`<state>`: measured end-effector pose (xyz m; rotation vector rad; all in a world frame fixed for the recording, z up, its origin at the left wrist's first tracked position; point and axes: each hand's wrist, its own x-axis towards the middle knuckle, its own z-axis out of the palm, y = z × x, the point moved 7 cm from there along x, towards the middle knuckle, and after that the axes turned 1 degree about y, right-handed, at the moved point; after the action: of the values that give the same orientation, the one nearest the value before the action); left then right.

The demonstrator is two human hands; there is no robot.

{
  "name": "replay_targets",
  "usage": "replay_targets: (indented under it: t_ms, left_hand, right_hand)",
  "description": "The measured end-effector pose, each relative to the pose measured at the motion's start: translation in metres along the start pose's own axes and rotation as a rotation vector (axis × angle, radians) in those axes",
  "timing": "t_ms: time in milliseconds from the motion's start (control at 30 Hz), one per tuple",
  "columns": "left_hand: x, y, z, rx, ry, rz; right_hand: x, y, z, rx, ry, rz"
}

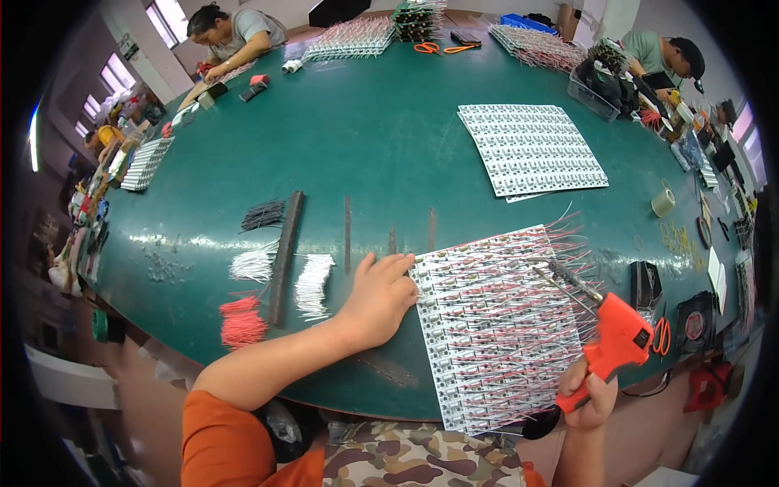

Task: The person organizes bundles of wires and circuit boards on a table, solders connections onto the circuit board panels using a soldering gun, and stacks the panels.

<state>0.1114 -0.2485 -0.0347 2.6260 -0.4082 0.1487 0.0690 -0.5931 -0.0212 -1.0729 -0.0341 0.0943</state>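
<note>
In front of me lies a white circuit board panel (445, 357) covered with rows of small boards, with many red and white wires (519, 325) across it and sticking out past its right edge. My left hand (380, 296) grips the panel's upper left edge with bent fingers; its fingertips are partly hidden. My right hand (591, 398) is closed around the handle of a red soldering gun (620, 331). The gun's metal tip points up and left over the wires near the panel's upper right part.
Left of the panel lie bundles of black wires (263, 214), white wires (313, 286) and red wires (242, 321), beside a dark bar (286, 260). More white panels (535, 150) lie farther back. Orange-handled scissors (662, 334) and a solder spool (663, 202) are at right. Other people work across the table.
</note>
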Motion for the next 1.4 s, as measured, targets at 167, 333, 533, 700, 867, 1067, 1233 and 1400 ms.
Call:
replay_targets:
  t_ms: [167,333,533,700,867,1067,1233,1400]
  left_hand:
    - [-0.004,-0.004,-0.002,-0.06,-0.002,-0.007]
    - [-0.01,-0.004,-0.001,-0.033,-0.032,0.019]
    - [-0.012,0.0,-0.004,-0.012,-0.026,0.022]
    - [-0.014,0.0,-0.004,-0.008,-0.002,0.019]
    - [-0.01,-0.003,-0.006,-0.046,-0.006,-0.005]
    - [0.002,-0.015,-0.038,0.002,0.196,0.107]
    - [0.001,-0.021,-0.042,0.142,0.238,0.216]
    - [-0.001,-0.021,-0.036,0.167,0.226,0.258]
  right_hand:
    - [0.004,-0.011,0.006,-0.068,-0.037,-0.048]
    - [-0.001,-0.013,0.01,-0.05,-0.056,0.003]
    - [0.0,-0.01,0.003,-0.044,-0.008,0.021]
    - [0.007,-0.02,0.009,-0.093,-0.013,0.011]
    - [0.005,-0.034,0.013,-0.214,-0.029,-0.027]
    - [-0.009,-0.04,0.028,-0.338,0.12,-0.119]
    - [-0.002,-0.033,0.049,-0.336,0.055,-0.181]
    - [0.021,-0.01,0.077,-0.437,-0.009,0.115]
